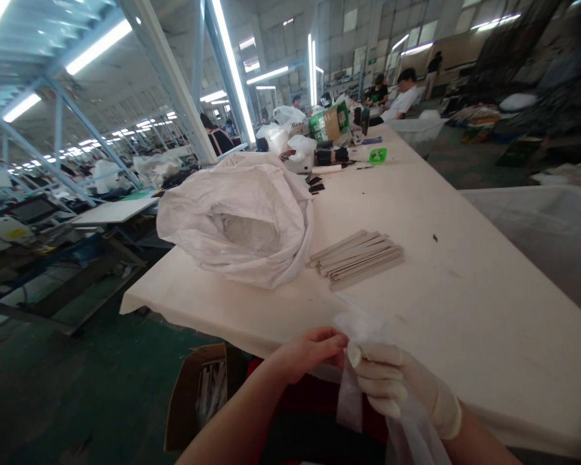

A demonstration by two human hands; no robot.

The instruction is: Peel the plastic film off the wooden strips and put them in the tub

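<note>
At the table's front edge, my bare left hand (pixel 312 352) pinches a piece of thin, see-through white material (pixel 351 403). My right hand (pixel 392 378), in a pale glove, is closed around the same material right beside the left fingertips. Part of it lies over the table edge and the rest hangs down below my hands; whether it is plastic film or sheer cloth I cannot tell. Beyond my hands a pile of flat, greyish-beige strips (pixel 361 258) lies on the table. Left of that pile sits a large white sack (pixel 198 223) with its mouth open.
The long table (pixel 455 310) has a pale cover. A cardboard box (pixel 184 400) with strips inside stands below its front edge. Farther back are plastic bags, a green carton (pixel 325 126) and a small green tray (pixel 377 155). White bins (pixel 552 213) stand along the right; several people sit beyond.
</note>
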